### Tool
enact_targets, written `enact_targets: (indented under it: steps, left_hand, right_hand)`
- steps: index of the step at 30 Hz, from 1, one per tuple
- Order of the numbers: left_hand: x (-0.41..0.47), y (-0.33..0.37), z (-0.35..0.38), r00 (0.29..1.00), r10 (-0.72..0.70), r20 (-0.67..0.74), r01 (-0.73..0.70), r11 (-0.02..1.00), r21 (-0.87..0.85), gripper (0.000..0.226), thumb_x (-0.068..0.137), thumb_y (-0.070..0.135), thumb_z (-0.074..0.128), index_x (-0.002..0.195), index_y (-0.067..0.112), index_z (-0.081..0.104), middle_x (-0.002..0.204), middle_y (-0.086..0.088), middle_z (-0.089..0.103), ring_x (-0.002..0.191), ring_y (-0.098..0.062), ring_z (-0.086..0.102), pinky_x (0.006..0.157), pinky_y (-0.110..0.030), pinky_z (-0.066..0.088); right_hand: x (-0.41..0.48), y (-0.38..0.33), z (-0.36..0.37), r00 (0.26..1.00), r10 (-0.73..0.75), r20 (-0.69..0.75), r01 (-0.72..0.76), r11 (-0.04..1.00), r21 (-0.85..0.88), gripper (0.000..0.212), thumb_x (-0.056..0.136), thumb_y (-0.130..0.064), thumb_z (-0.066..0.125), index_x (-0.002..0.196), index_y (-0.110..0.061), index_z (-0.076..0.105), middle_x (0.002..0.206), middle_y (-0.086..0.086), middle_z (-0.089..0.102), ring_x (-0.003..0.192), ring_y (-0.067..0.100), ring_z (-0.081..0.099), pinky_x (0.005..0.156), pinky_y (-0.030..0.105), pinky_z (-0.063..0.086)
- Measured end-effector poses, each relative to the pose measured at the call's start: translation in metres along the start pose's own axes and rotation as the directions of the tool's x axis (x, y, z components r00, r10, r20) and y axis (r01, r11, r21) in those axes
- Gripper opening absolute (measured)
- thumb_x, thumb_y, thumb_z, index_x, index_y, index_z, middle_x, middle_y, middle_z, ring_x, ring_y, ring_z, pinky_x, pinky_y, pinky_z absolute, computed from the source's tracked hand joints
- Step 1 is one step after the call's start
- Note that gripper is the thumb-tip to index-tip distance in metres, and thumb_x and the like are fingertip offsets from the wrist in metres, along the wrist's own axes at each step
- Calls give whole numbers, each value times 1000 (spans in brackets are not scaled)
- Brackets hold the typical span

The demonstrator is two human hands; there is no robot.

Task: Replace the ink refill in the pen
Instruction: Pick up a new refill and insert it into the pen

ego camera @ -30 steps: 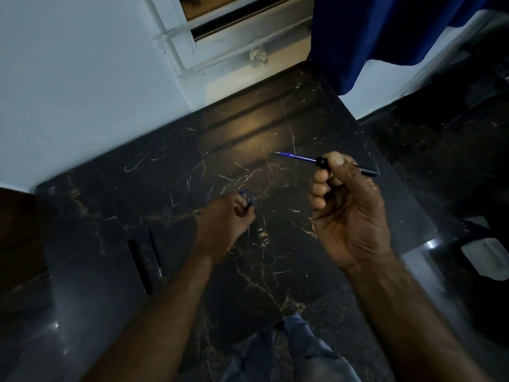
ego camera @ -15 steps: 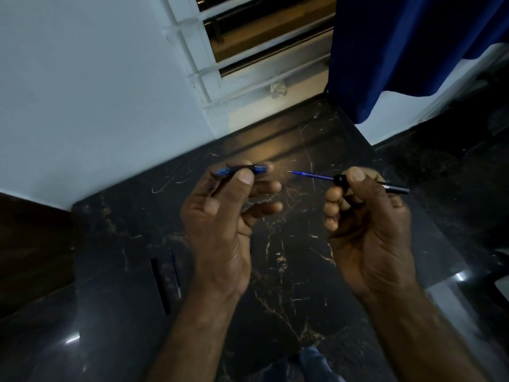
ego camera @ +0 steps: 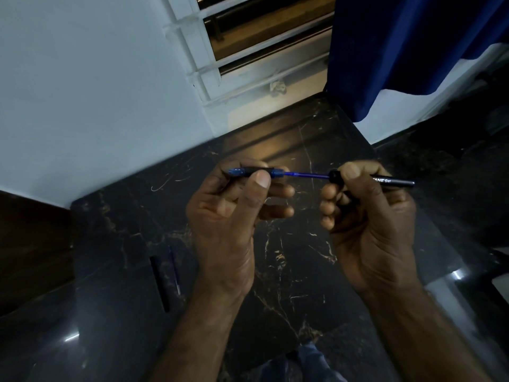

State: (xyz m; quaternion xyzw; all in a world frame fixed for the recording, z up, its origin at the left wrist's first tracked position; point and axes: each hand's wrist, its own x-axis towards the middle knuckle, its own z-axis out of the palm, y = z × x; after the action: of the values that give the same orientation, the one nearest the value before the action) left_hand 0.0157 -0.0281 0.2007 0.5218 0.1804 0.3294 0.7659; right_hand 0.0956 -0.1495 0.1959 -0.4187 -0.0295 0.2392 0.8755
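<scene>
My right hand (ego camera: 366,216) grips the black pen barrel (ego camera: 394,181), which lies level and points left. A thin blue ink refill (ego camera: 308,175) sticks out of the barrel's left end. My left hand (ego camera: 228,213) pinches the pen's blue and black grip section (ego camera: 254,171) between thumb and fingers. The refill's tip sits inside the right end of that grip section. Both hands hover above the dark marble table (ego camera: 275,271).
A black pen cap (ego camera: 159,282) and a second thin refill (ego camera: 174,271) lie on the table to the left of my left forearm. A white wall, a window frame (ego camera: 209,70) and a blue curtain (ego camera: 413,51) stand behind the table.
My left hand picked the grip section off the table, raised it and brought it rightward until the refill's tip entered it. My right hand kept the barrel level.
</scene>
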Motion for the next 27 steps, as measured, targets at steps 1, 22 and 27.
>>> enact_targets:
  steps: [1, 22, 27]
  left_hand:
    - [-1, -1, 0, 1000, 2, 5, -2, 1000, 12, 13, 90, 15, 68, 101, 10, 70, 91, -9, 79, 75, -23, 77, 59, -33, 60]
    - [-10, -6, -7, 999, -42, 19, 41, 997, 68, 17, 91, 16, 72, 105, 6, 73, 94, -19, 75, 78, -35, 72, 61, -44, 60]
    - [-12, -4, -7, 1000, 18, -4, -17, 996, 88, 14, 90, 11, 71, 104, 8, 73, 94, -5, 78, 82, -23, 75, 58, -32, 61]
  right_hand:
    - [0, 0, -1, 1000, -5, 2, 5, 1000, -14, 8, 84, -20, 71, 83, -14, 66, 67, 6, 67, 51, 14, 62, 44, 22, 48]
    - [1, 8, 10, 982, -43, 184, 73, 984, -162, 14, 90, -12, 69, 91, 2, 64, 68, 9, 65, 54, 20, 61, 46, 28, 49]
    - [3, 14, 18, 992, -46, 115, 75, 962, -261, 32, 93, -28, 68, 74, -5, 56, 55, 2, 52, 41, 16, 47, 38, 25, 41]
